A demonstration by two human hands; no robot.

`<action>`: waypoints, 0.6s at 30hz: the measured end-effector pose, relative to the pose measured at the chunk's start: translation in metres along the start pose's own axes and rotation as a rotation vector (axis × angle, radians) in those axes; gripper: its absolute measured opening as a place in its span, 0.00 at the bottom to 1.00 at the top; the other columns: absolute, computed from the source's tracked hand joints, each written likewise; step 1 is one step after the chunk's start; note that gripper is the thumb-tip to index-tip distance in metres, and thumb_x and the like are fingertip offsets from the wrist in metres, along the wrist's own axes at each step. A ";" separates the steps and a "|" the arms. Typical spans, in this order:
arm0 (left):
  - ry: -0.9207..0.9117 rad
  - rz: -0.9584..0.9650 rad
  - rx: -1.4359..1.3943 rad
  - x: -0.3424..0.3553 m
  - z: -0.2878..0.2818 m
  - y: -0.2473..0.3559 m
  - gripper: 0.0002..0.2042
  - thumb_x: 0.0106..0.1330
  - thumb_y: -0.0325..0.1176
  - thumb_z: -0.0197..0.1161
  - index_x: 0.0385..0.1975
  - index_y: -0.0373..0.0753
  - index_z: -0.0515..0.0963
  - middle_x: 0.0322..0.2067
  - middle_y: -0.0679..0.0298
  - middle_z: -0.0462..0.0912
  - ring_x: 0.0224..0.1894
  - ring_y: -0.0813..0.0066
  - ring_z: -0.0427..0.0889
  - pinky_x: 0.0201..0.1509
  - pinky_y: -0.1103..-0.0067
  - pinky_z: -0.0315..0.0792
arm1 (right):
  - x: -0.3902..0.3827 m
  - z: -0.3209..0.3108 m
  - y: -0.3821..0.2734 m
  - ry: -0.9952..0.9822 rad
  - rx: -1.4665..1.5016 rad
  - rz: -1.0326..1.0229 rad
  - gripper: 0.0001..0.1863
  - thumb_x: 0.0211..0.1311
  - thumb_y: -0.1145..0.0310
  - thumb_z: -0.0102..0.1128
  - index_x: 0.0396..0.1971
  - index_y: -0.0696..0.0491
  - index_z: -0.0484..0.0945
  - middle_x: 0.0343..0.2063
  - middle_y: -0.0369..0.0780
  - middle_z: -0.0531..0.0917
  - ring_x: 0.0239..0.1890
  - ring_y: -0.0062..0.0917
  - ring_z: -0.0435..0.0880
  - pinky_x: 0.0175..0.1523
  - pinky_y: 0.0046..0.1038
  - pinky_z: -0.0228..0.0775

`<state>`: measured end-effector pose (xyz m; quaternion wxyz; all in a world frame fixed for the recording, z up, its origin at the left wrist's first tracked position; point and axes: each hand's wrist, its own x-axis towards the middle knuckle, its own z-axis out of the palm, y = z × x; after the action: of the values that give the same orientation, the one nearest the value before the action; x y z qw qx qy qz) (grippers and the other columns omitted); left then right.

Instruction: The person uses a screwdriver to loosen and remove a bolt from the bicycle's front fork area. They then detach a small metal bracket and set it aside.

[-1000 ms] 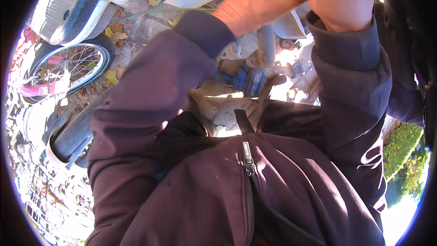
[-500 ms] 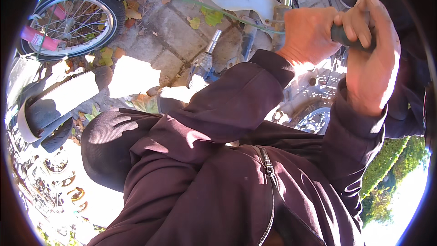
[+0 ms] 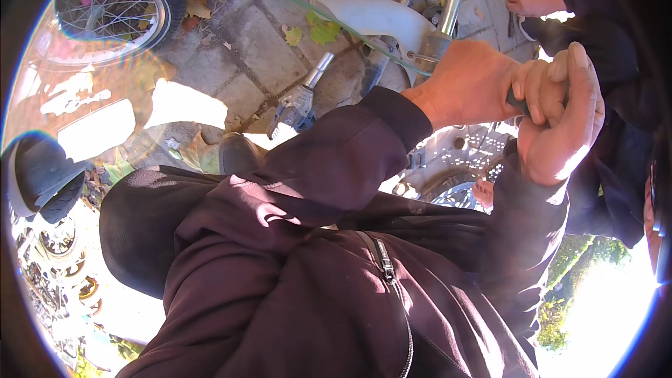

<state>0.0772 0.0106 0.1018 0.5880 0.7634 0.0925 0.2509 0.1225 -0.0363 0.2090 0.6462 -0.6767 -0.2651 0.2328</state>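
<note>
My left hand (image 3: 465, 84) is closed round one end of a dark grey-green cylindrical piece (image 3: 517, 103), which has the look of a handlebar grip. From the other side my right hand (image 3: 563, 115) wraps its curled fingers over the same piece. Both hands meet there, and only a small part of the piece shows between them. Just beyond my left hand lies a bicycle fork (image 3: 451, 14) with shiny tubes and a pale fender (image 3: 374, 17). What the far end of the piece joins, if anything, is hidden.
A loose metal fork part (image 3: 301, 101) lies on the paving, and a thin green cord (image 3: 308, 5) runs above it. A spoked wheel (image 3: 115, 17) is at upper left. Another person's hand (image 3: 535, 0) is at upper right; fingers (image 3: 483, 192) show beside my right sleeve.
Both hands have shifted slightly left and down in the picture, still together. My fingers now cover more of the dark piece. Another person's fingers have appeared beside my right sleeve.
</note>
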 end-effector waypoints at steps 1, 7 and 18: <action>0.072 0.012 -0.007 0.000 0.004 -0.002 0.12 0.45 0.41 0.69 0.19 0.42 0.76 0.18 0.59 0.79 0.23 0.53 0.78 0.25 0.67 0.70 | 0.002 -0.001 0.001 -0.014 -0.011 0.010 0.17 0.71 0.70 0.48 0.19 0.57 0.70 0.07 0.29 0.57 0.09 0.13 0.53 0.22 0.24 0.59; 0.290 0.024 0.057 -0.001 0.022 -0.007 0.08 0.48 0.43 0.68 0.17 0.49 0.77 0.16 0.66 0.79 0.21 0.61 0.80 0.22 0.69 0.70 | 0.003 -0.004 0.006 -0.123 0.026 -0.019 0.17 0.71 0.71 0.48 0.18 0.56 0.67 0.08 0.29 0.60 0.10 0.13 0.54 0.19 0.23 0.53; 0.353 0.055 0.017 -0.010 0.027 -0.001 0.09 0.45 0.34 0.70 0.22 0.46 0.75 0.20 0.67 0.78 0.25 0.63 0.80 0.26 0.70 0.70 | -0.005 -0.019 -0.004 -0.213 -0.159 0.118 0.13 0.73 0.67 0.49 0.29 0.58 0.73 0.17 0.32 0.70 0.18 0.15 0.67 0.29 0.22 0.63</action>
<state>0.0822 -0.0166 0.0931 0.5489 0.7147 0.1757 0.3963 0.1307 -0.0534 0.2141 0.5440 -0.7115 -0.3096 0.3193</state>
